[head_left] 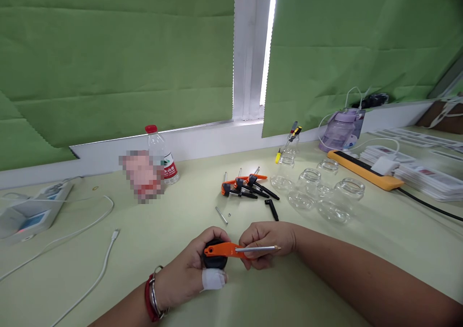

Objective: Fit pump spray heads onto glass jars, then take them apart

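A pale green table runs along a white wall, beneath green blinds that hang on both sides of a grey window frame, with bright light at its edge. At the table's near side, the left hand, its thumb taped, grips a black round part, while the right hand is closed on the end of an orange piece that reaches across the round part; a metal rod lies across the front of the right hand. Just beyond, orange-and-black assemblies sit grouped beside a black handle, a loose bolt and a small nut. Clear jars stand to their right, then an orange power strip, stacked papers and a purple jug. Leftward are a red-capped bottle, a blurred pink item and a white cable.
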{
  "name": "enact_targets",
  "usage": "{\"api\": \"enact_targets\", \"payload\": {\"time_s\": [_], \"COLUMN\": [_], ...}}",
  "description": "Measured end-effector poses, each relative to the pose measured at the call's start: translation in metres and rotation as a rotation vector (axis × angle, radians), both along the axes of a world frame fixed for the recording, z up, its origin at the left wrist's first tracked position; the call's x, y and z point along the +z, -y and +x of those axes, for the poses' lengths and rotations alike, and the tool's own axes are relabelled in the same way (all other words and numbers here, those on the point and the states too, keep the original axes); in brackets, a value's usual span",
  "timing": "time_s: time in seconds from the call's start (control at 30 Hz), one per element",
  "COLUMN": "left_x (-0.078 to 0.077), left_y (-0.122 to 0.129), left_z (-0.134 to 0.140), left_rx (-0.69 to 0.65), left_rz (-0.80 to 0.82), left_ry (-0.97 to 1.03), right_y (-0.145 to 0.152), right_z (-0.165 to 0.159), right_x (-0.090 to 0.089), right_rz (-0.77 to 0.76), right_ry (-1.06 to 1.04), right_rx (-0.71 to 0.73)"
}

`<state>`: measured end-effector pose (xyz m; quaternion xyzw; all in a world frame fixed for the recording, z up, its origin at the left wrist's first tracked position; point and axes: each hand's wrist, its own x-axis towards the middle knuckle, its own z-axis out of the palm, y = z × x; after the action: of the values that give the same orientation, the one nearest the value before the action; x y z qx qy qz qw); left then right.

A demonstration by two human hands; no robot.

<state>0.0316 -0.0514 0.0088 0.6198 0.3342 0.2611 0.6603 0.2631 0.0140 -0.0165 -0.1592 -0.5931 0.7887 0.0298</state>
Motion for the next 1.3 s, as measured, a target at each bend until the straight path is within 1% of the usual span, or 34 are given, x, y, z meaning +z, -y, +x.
{"api": "enact_targets", "payload": {"time_s": [0.17,0.37,0.47,0.57,0.63,0.77,0.83,0.9,1.07,1.17,1.23,1.3], "left_x": [-0.0001,0.0009,-0.0002,-0.0007,-0.0004,-0.0012,-0.0024,-0.0033,-0.0010,0.0020,0.0033,0.0036], "left_y": [0.0017,0.0028,0.0025,0.0027,0.0036,0.0062,0.0066,0.0063,0.0053,0.0051,0.0039,0.0014], "left_z": [0.0014,-0.0005,-0.0022,-0.0028,-0.0016,0.0022,0.0028,0.0024,0.0029,0.0046,0.0051,0.0050], "left_rx": [-0.045,-0.049,-0.068,-0.068,-0.048,0.009,0.022,0.040,0.126,0.182,0.239,0.314], "left_rz": [-0.057,-0.103,-0.075,0.015,0.019,-0.108,-0.134,-0.143,-0.172,-0.189,-0.200,-0.216], "left_ry": [0.031,0.032,0.040,0.031,0.074,0.256,0.292,0.305,0.379,0.422,0.441,0.465], "right_y": [0.0008,0.0014,0.0018,0.0016,0.0010,0.0007,0.0016,0.0028,0.0021,0.0006,0.0006,0.0015], "right_z": [-0.0016,-0.0025,-0.0026,-0.0024,-0.0026,-0.0041,-0.0047,-0.0043,-0.0011,-0.0029,-0.0064,-0.0101], "right_x": [-0.0004,-0.0007,0.0014,0.0034,0.0031,-0.0007,-0.0018,-0.0012,0.0012,-0.0007,-0.0021,-0.0028], "right_rz": [0.006,0.025,0.064,0.089,0.096,0.053,0.033,0.051,0.199,0.289,0.446,0.706], "right_ry": [-0.008,-0.032,-0.015,0.004,0.009,-0.006,-0.006,0.009,-0.005,-0.028,-0.010,0.022], "right_rx": [0.024,0.036,0.038,0.032,0.029,0.028,0.019,0.002,-0.111,-0.249,-0.385,-0.488]}}
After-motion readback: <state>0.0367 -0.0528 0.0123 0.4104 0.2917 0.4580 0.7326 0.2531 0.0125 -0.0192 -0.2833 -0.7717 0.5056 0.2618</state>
